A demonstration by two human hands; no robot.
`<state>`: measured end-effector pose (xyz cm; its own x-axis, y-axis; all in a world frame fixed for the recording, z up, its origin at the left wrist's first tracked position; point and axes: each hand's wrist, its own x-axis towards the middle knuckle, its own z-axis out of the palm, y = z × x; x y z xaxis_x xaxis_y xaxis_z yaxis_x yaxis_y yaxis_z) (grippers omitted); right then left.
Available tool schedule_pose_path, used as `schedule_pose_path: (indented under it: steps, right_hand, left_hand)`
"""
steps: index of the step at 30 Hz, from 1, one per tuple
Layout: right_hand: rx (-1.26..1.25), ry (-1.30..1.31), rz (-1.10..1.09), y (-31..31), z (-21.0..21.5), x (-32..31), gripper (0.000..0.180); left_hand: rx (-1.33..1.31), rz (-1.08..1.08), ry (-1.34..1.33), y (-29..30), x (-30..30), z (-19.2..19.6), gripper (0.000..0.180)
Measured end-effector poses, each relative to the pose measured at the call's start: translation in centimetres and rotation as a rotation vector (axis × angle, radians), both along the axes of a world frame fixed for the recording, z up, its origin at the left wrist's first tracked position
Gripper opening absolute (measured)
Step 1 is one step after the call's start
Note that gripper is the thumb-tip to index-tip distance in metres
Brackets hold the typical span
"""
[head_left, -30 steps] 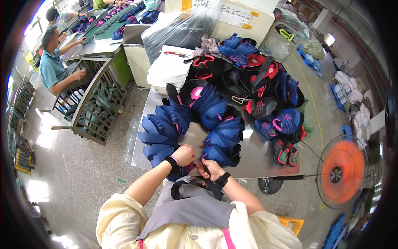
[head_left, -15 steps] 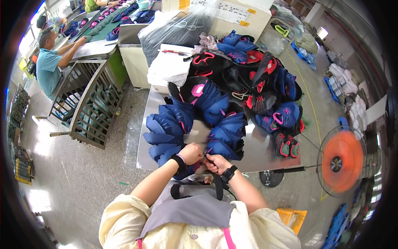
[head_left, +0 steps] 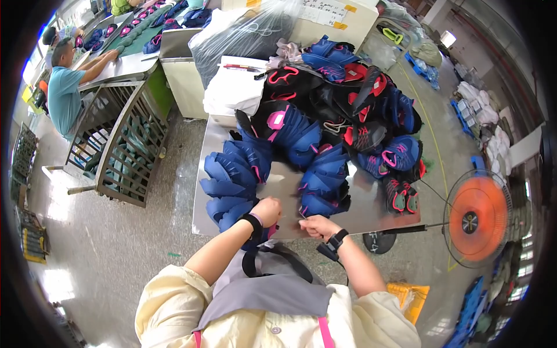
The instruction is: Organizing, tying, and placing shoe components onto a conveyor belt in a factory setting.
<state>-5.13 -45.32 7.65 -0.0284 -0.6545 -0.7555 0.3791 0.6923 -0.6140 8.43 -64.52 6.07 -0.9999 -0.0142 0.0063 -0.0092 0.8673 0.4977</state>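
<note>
My left hand [head_left: 268, 212] is closed on a blue shoe upper with pink edging [head_left: 269, 233] at the near end of a curved row of nested blue shoe uppers [head_left: 230, 177]. My right hand [head_left: 318, 227] is pinched shut just to its right, apart from it. Something thin and small shows at the right fingertips, too small to name. Beyond that hand stands a second row of blue uppers [head_left: 325, 182], and another cluster of blue uppers [head_left: 296, 139] lies farther back. A black piece with a cable [head_left: 328, 251] hangs below my right wrist.
The metal table [head_left: 371, 225] bears a heap of black and red shoe uppers [head_left: 331, 95] and a white stack [head_left: 232, 93]. An orange fan [head_left: 473, 217] stands at the right. Left are a slatted cart [head_left: 125, 145] and a person [head_left: 65, 95] at another table. A yellow crate [head_left: 409, 298] sits behind my right arm.
My hands, close together before, are now apart: the right one has moved right. The right-hand row of blue uppers appears shifted slightly right and up.
</note>
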Motion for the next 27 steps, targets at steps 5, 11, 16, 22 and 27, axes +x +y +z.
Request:
schedule_pose_path:
  steps: [5, 11, 16, 22, 27]
  right_hand:
    - [-0.232, 0.231, -0.310, -1.9, 0.1, 5.1, 0.026]
    - [-0.423, 0.353, -0.252, -4.6, -2.0, 6.4, 0.021]
    - [-0.434, 0.435, -0.172, -4.7, -2.6, 6.0, 0.019]
    - [-0.461, 0.124, -0.512, -5.9, 0.1, 5.3, 0.016]
    - [-0.520, -0.120, -0.602, -6.0, -0.5, 5.6, 0.017]
  left_hand:
    - [-0.263, 0.048, 0.053, 1.0, 0.7, 2.4, 0.011]
    - [-0.395, 0.219, 0.112, 2.4, 2.1, 4.7, 0.013]
    - [-0.330, 0.304, 0.099, 2.7, 2.8, 4.7, 0.018]
    - [-0.422, 0.281, 0.022, 3.6, 5.2, 7.5, 0.061]
    - [-0.457, 0.222, 0.018, 2.2, 5.6, 7.9, 0.044]
